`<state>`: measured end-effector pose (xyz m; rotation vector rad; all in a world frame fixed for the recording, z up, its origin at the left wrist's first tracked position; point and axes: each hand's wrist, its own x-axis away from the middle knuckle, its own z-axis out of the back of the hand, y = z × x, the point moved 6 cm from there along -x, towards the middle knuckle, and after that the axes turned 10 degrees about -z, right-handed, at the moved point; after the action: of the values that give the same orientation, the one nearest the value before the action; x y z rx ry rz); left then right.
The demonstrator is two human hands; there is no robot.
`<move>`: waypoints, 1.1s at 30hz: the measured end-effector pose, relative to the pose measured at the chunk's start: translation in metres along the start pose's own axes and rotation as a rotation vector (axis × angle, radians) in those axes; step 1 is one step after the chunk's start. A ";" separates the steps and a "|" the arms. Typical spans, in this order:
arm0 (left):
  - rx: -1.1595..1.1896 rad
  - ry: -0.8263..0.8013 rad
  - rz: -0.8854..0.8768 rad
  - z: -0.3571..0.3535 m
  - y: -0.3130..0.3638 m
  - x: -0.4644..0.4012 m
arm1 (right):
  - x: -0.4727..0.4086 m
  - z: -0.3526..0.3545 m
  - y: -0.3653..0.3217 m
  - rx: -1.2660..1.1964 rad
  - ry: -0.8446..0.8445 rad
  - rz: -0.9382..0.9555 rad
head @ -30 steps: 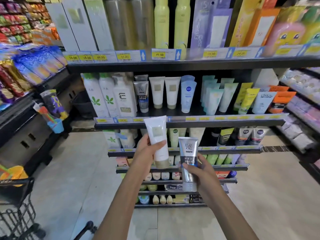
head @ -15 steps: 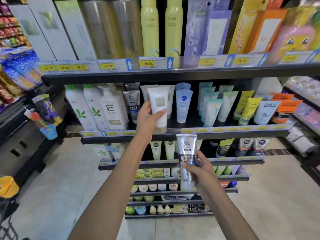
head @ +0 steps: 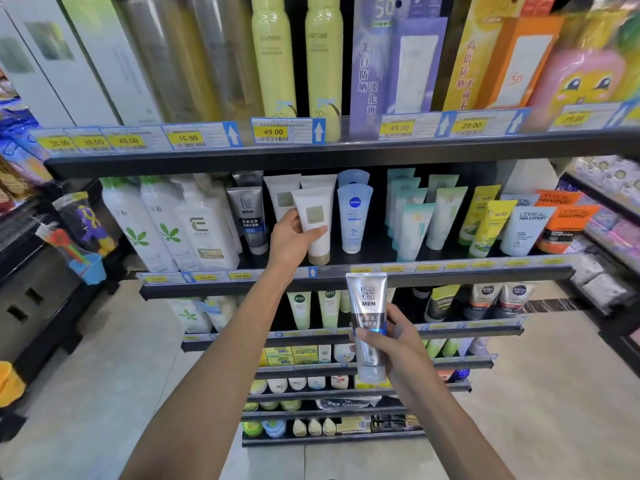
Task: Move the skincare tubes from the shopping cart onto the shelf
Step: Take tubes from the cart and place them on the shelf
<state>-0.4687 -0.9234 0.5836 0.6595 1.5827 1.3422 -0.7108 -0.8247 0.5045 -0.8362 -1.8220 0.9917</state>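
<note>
Two tubes in hand. Shelf (head: 346, 277) with price rail runs wide; its right end blurs, labels there unreadable. Left hand (head: 291, 239) grips white tube (head: 315, 223), cap down on that shelf, hiding part of the matching tubes behind. Right hand (head: 394, 337) grips silver MEN tube (head: 367, 320) below the rail; fingers cover its lower print.

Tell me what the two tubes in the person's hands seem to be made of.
The white tube in the left hand looks like soft matte plastic, with even, dull colour and a gold-toned cap. The silver MEN tube in the right hand looks like glossy metallic-finish plastic or laminate, given its bright reflective streaks; the picture leaves that open.
</note>
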 end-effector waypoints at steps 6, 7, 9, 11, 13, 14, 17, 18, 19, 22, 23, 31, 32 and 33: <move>-0.022 -0.063 -0.019 -0.002 -0.005 0.004 | -0.003 0.002 0.002 0.006 0.007 -0.011; -0.025 -0.069 -0.021 -0.002 -0.005 0.005 | -0.004 0.001 0.002 0.002 0.005 -0.009; -0.035 -0.080 -0.027 -0.001 -0.007 0.007 | -0.004 -0.001 0.002 -0.001 0.001 -0.007; -0.056 -0.092 -0.027 -0.002 -0.008 0.009 | -0.005 -0.004 0.002 -0.004 -0.005 -0.004; -0.072 -0.108 -0.031 -0.003 -0.008 0.010 | -0.005 -0.007 0.004 -0.001 -0.012 -0.002; -0.077 -0.114 -0.037 -0.003 -0.007 0.011 | -0.005 -0.009 0.004 0.004 -0.013 0.000; -0.103 -0.129 -0.044 -0.003 -0.007 0.013 | -0.007 -0.014 0.009 0.002 -0.021 0.004; -0.119 -0.135 -0.047 -0.003 -0.006 0.014 | -0.006 -0.016 0.010 -0.002 -0.023 0.005; -0.142 -0.141 -0.051 -0.002 -0.005 0.014 | -0.006 -0.019 0.011 -0.006 -0.023 0.007; -0.223 -0.159 -0.053 0.002 -0.001 0.016 | -0.004 -0.028 0.012 0.011 -0.018 0.027; -0.254 -0.167 -0.057 0.006 0.000 0.018 | -0.004 -0.031 0.013 0.019 -0.013 0.033; -0.713 -0.139 -0.211 0.097 -0.003 0.068 | -0.010 -0.068 0.009 0.095 -0.010 0.092; -0.785 -0.135 -0.235 0.111 -0.005 0.073 | -0.012 -0.077 0.006 0.112 -0.015 0.100; -0.845 -0.133 -0.255 0.125 -0.007 0.077 | -0.015 -0.085 0.003 0.131 -0.017 0.111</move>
<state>-0.3893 -0.8026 0.5571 0.0193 0.8248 1.5564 -0.6270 -0.8114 0.5219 -0.8578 -1.7196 1.1794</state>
